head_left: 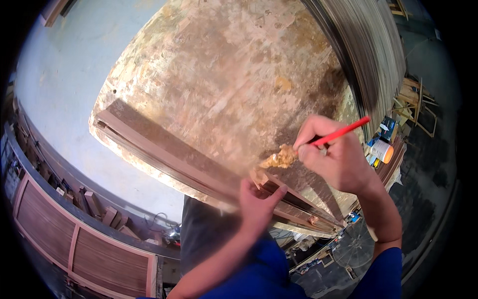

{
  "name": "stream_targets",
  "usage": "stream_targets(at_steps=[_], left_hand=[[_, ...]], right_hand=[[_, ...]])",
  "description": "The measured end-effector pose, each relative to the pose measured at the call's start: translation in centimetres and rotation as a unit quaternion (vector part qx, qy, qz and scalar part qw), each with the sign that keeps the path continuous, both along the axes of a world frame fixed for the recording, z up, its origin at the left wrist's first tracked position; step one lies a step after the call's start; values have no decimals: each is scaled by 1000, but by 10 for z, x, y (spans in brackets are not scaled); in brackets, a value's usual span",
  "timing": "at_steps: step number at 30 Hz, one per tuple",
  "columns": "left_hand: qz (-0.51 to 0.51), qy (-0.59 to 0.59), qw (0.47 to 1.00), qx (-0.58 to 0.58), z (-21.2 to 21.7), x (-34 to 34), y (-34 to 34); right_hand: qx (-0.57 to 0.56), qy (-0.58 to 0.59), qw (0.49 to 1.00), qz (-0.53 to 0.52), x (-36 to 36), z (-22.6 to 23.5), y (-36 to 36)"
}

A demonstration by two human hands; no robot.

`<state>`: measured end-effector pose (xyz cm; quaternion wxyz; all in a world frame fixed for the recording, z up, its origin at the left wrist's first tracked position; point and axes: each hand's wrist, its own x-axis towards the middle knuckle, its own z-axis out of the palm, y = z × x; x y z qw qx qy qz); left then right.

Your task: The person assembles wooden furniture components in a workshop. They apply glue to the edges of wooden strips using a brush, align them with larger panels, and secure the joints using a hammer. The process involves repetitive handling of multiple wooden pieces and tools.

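Observation:
My right hand [336, 154] is closed around a thin red stick [351, 129], its plain end pointing up and to the right. At the stick's lower end is a clumpy, yellow-brown crusted head [280, 157], just above the end of a wooden strip [263, 178]. My left hand [259, 204] grips that strip near its end, with the thumb on the right side and the fingers on the left. Beside it, a long bundle of brown wooden strips [174, 152] lies along the near edge of the stained worktable [224, 89].
A tall stack of thin dark boards [371, 50] stands at the far right of the table. Past it are a white bottle with an orange cap [382, 151] and scrap wood [413, 99]. Framed wooden panels [109, 259] and offcuts [109, 217] are at the lower left.

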<state>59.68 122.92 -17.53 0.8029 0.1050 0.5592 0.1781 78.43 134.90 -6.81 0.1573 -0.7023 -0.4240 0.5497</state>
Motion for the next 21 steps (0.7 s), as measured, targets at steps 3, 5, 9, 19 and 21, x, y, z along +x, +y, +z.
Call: stream_targets(at_steps=[3, 5, 9, 19, 21], left_hand=[[38, -39, 998, -13, 1, 2, 0], [32, -23, 999, -2, 2, 3, 1], [-21, 10, 1000, -8, 1, 3, 3], [-27, 57, 998, 16, -9, 5, 1], [-74, 114, 989, 55, -9, 6, -3]], right_hand=[[20, 23, 999, -12, 1, 5, 5], [62, 74, 992, -81, 1, 8, 6], [-9, 10, 999, 48, 1, 12, 3], [126, 57, 971, -194, 5, 21, -41], [116, 50, 954, -273, 11, 32, -68]])
